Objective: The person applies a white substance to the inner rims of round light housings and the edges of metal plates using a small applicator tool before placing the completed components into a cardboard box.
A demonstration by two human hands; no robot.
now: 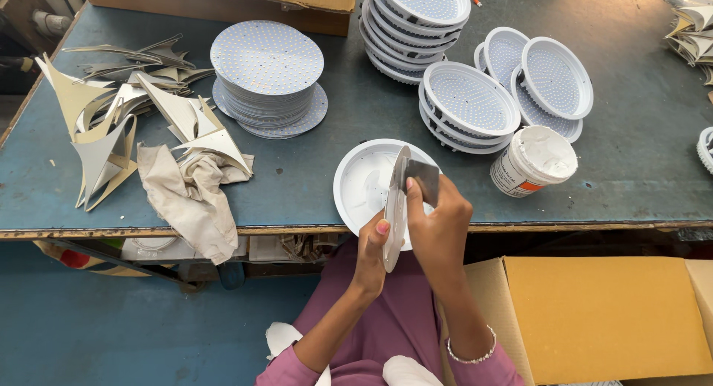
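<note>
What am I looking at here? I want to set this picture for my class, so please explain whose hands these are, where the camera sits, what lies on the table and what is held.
There is one picture, from a camera worn on a person's head, looking down at their own two bare hands. The left hand holds a thin round disc on edge. The right hand holds a small flat metal scraper against it. Beneath them, on the blue table, lies a shallow white round housing. Around it: a stack of dotted discs, stacks of filled white housings, an open tub of white paste, a crumpled cloth and card offcuts. A cardboard box stands at the right.
</note>
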